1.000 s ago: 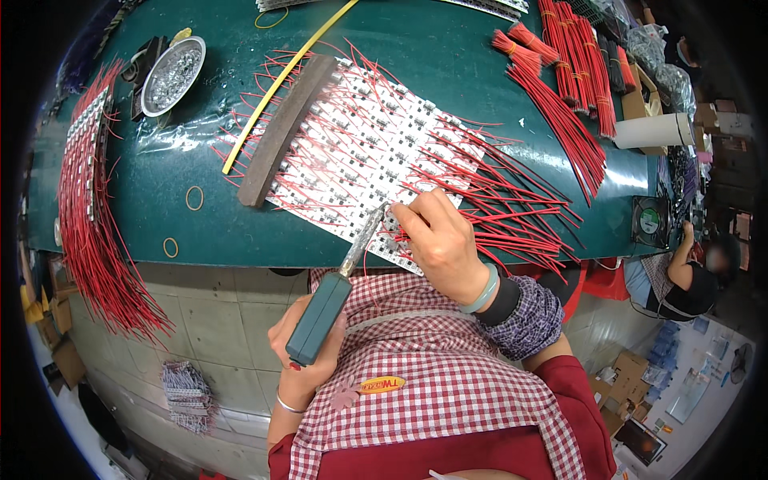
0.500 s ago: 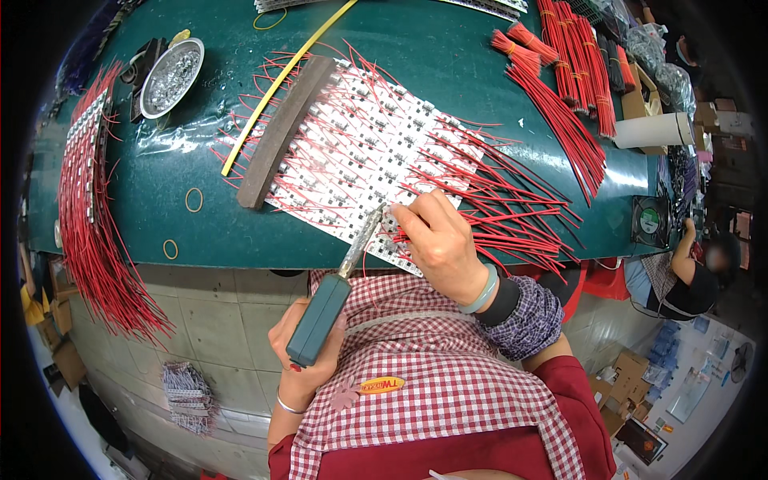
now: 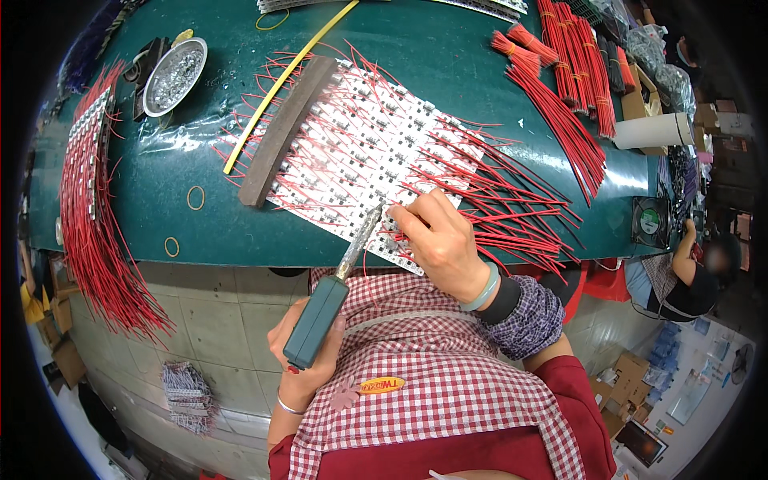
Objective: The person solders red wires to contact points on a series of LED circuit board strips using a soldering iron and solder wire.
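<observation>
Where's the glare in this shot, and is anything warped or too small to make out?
In the head view, glare whitens the green table below the metal dish and near the white tube; in the head view, fisheye distortion curves the surroundings toward a black rim; in the head view, the soldering iron is clear, but detail at its tip is too small to tell.
</observation>
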The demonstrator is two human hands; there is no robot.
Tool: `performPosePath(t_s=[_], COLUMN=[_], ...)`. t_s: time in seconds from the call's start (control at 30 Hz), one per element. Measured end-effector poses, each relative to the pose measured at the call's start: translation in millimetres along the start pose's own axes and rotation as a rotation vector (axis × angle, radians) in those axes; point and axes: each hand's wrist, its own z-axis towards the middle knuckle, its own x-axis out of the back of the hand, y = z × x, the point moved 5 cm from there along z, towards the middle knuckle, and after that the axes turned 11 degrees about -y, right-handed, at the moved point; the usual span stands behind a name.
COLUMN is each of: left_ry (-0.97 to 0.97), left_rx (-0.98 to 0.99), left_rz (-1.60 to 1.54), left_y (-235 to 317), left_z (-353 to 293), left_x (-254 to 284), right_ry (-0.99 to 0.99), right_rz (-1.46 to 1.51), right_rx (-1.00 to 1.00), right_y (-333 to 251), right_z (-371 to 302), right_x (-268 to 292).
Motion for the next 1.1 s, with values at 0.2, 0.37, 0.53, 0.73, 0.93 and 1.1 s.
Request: performPosePath(t_s=[0.2,0.37,0.53,0.73,0.93,1.1], left_ry=[-0.056,-0.067,-0.069,-0.065,-0.039,-0.011], left_rx=[0.050,0.075,0.083,0.048,-0.016,-0.026], left_rz=[-0.041,-0.063,-0.068,-0.054,0.008,0.041], left_y=[-4.4,-4.5,-4.5,-3.2,-1.8,-4.2], left_z=[4.3,6.6,8.2,8.8,3.0,-3.6], left_x=[-3.5,-3.9,-4.8,-4.1,-1.5,0.5], right_ry=[0.008,0.051,-0.018,-0.038,-0.038,-0.039], right_rz=[-0.025,0.009,-0.070,-0.048,-0.044,-0.039], right_rx=[0.024,0.019,0.000,0.000,-0.002,-0.005], right_y=[0.1,-3.0,-3.5,-3.1,-2.8,-3.6], right_z=[-0.4,2.8,2.5,2.8,2.8,2.7], right_x=[-1.2,2.1,-1.2,-1.3,-1.2,-1.5])
